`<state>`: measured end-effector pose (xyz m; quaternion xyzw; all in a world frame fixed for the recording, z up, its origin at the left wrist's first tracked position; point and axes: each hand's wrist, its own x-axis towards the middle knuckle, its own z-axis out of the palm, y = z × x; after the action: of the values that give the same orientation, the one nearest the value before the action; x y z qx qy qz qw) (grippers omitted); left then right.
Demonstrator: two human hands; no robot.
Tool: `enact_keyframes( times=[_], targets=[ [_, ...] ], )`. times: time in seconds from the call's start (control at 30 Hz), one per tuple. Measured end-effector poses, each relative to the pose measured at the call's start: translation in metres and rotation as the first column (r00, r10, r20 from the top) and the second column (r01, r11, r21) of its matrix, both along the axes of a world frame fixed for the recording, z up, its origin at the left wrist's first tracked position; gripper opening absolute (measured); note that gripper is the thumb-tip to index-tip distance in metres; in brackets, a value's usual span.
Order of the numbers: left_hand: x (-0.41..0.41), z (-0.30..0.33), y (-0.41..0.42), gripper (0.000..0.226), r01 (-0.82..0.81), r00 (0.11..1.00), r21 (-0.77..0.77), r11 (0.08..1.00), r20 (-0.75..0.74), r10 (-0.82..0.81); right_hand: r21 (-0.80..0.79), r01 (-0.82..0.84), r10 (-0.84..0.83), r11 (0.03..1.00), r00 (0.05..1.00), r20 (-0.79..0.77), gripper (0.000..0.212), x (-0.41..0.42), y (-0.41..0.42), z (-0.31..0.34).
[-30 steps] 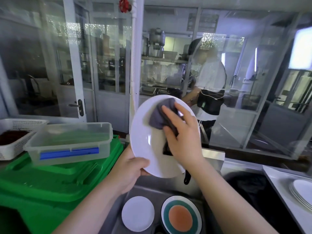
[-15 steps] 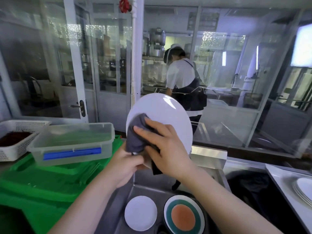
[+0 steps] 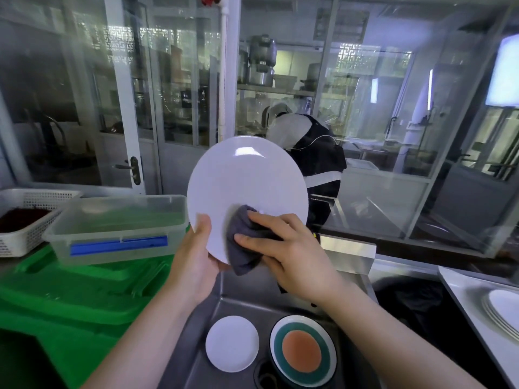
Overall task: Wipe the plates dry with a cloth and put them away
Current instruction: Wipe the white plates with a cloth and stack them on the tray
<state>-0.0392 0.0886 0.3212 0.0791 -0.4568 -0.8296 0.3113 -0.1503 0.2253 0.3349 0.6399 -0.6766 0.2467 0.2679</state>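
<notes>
Nearest the camera, down in the steel sink [image 3: 241, 304], a small white plate [image 3: 232, 343] lies flat beside a plate with teal and orange rings [image 3: 302, 351]; the two sit close but apart, with bare steel around the white one. Above the sink, both forearms reach forward. The left hand [image 3: 193, 265] grips the lower left rim of a large white plate [image 3: 247, 186], thumb on its face and fingers behind. This plate stands nearly upright in the air over the sink's back edge, its face toward the camera, smooth and glossy with a bright glint near the top. The right hand [image 3: 292, 254] presses a dark grey cloth [image 3: 244, 245] against the plate's lower face, fingers curled over the bunched fabric; part of the cloth hangs below the rim.

At left, a green crate [image 3: 70, 290] carries a clear lidded box with a blue clasp [image 3: 118, 228], whose right end comes just beside the held plate. A white basket [image 3: 25, 220] sits farther left. At the far right, a stack of white plates [image 3: 502, 313] rests on the bench [image 3: 471, 299], well apart from the hands. Beyond the glass partition a person [image 3: 309, 169] bends over.
</notes>
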Motion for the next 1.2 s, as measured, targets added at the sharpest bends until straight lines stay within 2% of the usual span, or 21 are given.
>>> enact_keyframes(
  times=[0.13, 0.27, 0.37, 0.43, 0.47, 0.53, 0.6, 0.7, 0.77, 0.8, 0.83, 0.9, 0.93, 1.0, 1.07, 1.13, 1.2],
  targets=[
    [0.008, -0.001, -0.009, 0.051, -0.104, 0.994, -0.14, 0.985, 0.007, 0.106, -0.09, 0.144, -0.145, 0.985, 0.989, -0.01, 0.052, -0.035, 0.015, -0.001],
    [0.011, 0.002, -0.009, 0.037, -0.163, 0.983, -0.399, 0.902, 0.011, 0.183, -0.248, 0.347, -0.33, 0.904, 0.938, 0.111, 0.054, -0.059, 0.017, 0.009],
    [0.013, 0.01, -0.004, 0.019, -0.196, 0.976, -0.499, 0.844, -0.02, 0.215, -0.334, 0.384, -0.338, 0.861, 0.922, 0.188, 0.055, -0.056, 0.014, 0.004],
    [0.014, 0.015, -0.004, 0.019, -0.215, 0.974, -0.552, 0.805, -0.061, 0.218, -0.364, 0.387, -0.306, 0.847, 0.916, 0.26, 0.054, -0.054, 0.012, 0.001],
    [0.015, 0.016, -0.005, 0.022, -0.217, 0.974, -0.596, 0.773, -0.08, 0.212, -0.369, 0.38, -0.248, 0.848, 0.901, 0.356, 0.055, -0.053, 0.01, 0.002],
    [0.015, 0.015, -0.006, 0.032, -0.204, 0.975, -0.707, 0.678, -0.089, 0.201, -0.403, 0.329, -0.019, 0.854, 0.794, 0.607, 0.054, -0.049, 0.005, 0.008],
    [0.014, 0.013, -0.007, 0.033, -0.168, 0.976, -0.816, 0.553, -0.06, 0.207, -0.509, 0.256, 0.303, 0.822, 0.56, 0.771, 0.05, -0.042, -0.001, 0.013],
    [0.016, 0.011, -0.009, 0.036, -0.127, 0.966, -0.933, 0.336, -0.04, 0.255, -0.611, 0.254, 0.587, 0.75, 0.168, 0.792, 0.037, -0.034, -0.006, 0.013],
    [0.019, 0.011, -0.01, 0.038, -0.113, 0.954, -0.984, 0.139, -0.068, 0.291, -0.615, 0.248, 0.652, 0.749, -0.108, 0.75, 0.032, -0.031, -0.005, 0.016],
    [0.021, 0.011, -0.01, 0.039, -0.103, 0.95, -0.994, 0.046, -0.084, 0.301, -0.61, 0.206, 0.644, 0.765, -0.229, 0.73, 0.044, -0.03, -0.002, 0.019],
    [0.022, 0.011, -0.011, 0.04, -0.092, 0.945, -0.995, -0.031, -0.097, 0.313, -0.612, 0.157, 0.628, 0.775, -0.308, 0.715, 0.061, -0.028, 0.001, 0.023],
    [0.022, 0.01, -0.013, 0.045, -0.08, 0.934, -0.988, -0.133, -0.121, 0.337, -0.607, 0.098, 0.595, 0.788, -0.371, 0.713, 0.083, -0.022, 0.007, 0.03],
    [0.023, 0.009, -0.015, 0.05, -0.081, 0.928, -0.982, -0.172, -0.137, 0.347, -0.583, 0.094, 0.571, 0.807, -0.376, 0.73, 0.085, -0.019, 0.009, 0.033],
    [0.023, 0.008, -0.016, 0.065, -0.068, 0.912, -0.951, -0.302, -0.182, 0.367, -0.515, 0.097, 0.511, 0.852, -0.365, 0.778, 0.067, -0.016, 0.012, 0.035],
    [0.023, 0.007, -0.017, 0.074, -0.07, 0.895, -0.905, -0.419, -0.242, 0.374, -0.455, 0.147, 0.476, 0.878, -0.348, 0.808, 0.036, -0.015, 0.015, 0.034],
    [0.021, 0.007, -0.024, 0.077, -0.076, 0.902, -0.89, -0.45, -0.254, 0.349, -0.456, 0.207, 0.5, 0.866, -0.331, 0.8, 0.013, -0.014, 0.017, 0.031],
    [0.018, 0.006, -0.033, 0.08, -0.079, 0.917, -0.923, -0.376, -0.215, 0.336, -0.49, 0.242, 0.545, 0.837, -0.31, 0.779, 0.014, -0.015, 0.018, 0.027]
  ],
)
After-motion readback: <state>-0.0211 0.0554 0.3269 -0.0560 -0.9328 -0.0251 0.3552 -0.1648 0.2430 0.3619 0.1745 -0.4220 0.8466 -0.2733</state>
